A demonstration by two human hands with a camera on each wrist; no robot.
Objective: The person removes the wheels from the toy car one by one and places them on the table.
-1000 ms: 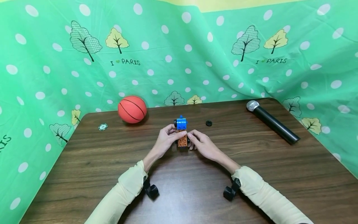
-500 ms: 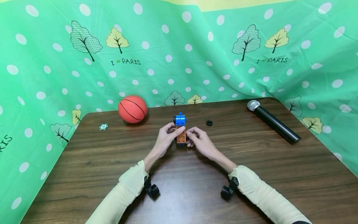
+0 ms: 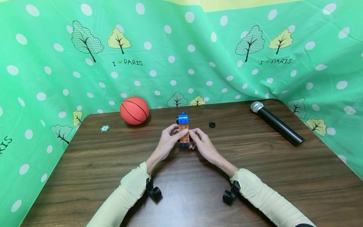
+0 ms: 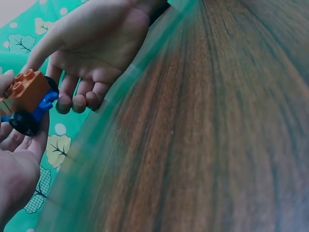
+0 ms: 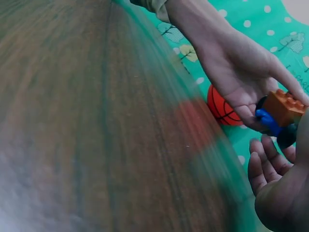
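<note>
Toy vehicle (image 3: 183, 126) is grasped across its orange block (image 3: 184, 139) by the left hand (image 3: 169, 138) and pinched at its right side by the right hand (image 3: 205, 145), blue end (image 3: 183, 119) projecting beyond both.

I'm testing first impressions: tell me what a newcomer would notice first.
Probably the red basketball, near the far edge of the table, left of centre. Next, the orange-and-blue toy between the left hand and right hand, in the middle. Then the black microphone, lying slantwise on the right.
</note>
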